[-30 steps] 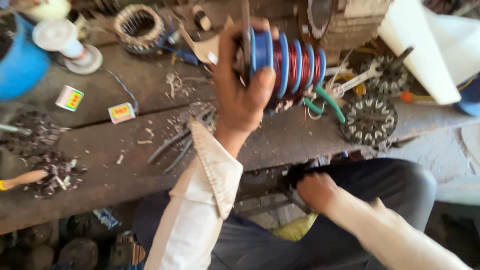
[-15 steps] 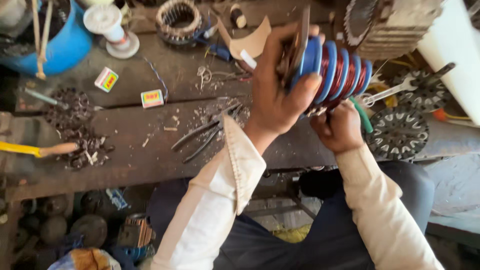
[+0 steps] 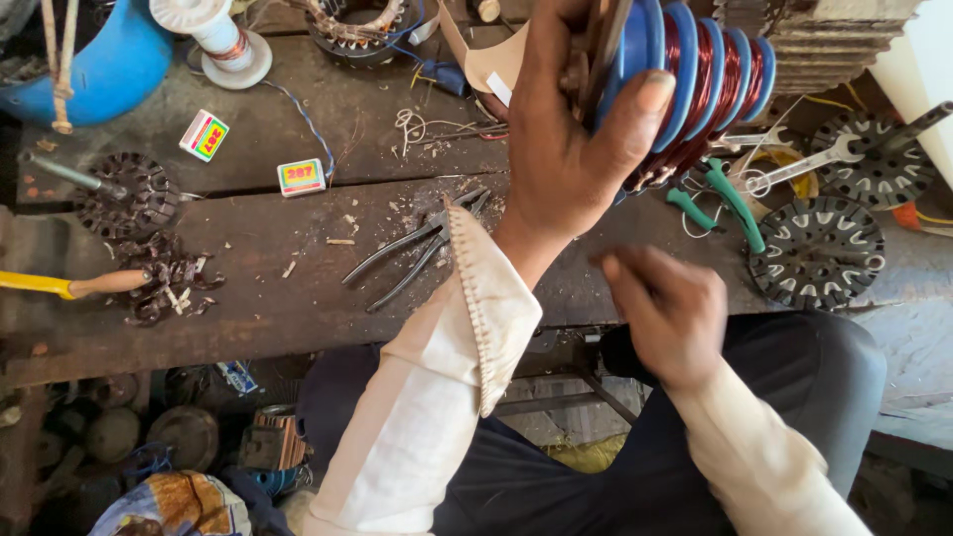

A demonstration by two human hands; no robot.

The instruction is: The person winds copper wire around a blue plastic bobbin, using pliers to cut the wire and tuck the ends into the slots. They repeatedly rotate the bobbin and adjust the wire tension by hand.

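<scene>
The left hand (image 3: pixel 571 149) is raised over the dark, worn wooden table (image 3: pixel 298 288) and is closed around a blue plastic winding former with several discs and red-brown copper wire between them (image 3: pixel 695 79); the thumb lies across the front blue disc and the other fingers are behind the former, so the former sits at the top right of this hand, lifted off the table. The right hand (image 3: pixel 670 313) is lower, just under the former and near the table edge, above the lap in dark trousers; it is blurred and loosely curled, and I cannot tell if it holds something; it does not touch the former.

On the table, just left of the left wrist, lies a pair of dark metal pliers (image 3: pixel 412 248) with the handles apart; more to the left are two small colourful matchboxes (image 3: pixel 301 177), well apart from the hands. To the right of the former lie a green-handled tool (image 3: pixel 730 199), a silver spanner (image 3: pixel 804 169) and round black steel laminations with slots (image 3: pixel 819 248). At the top left stand a white spool (image 3: pixel 213 35) and a blue plastic tub (image 3: pixel 109 69); a tool with wooden and yellow handle (image 3: pixel 69 285) lies at the left edge, beside dark metal scraps.
</scene>
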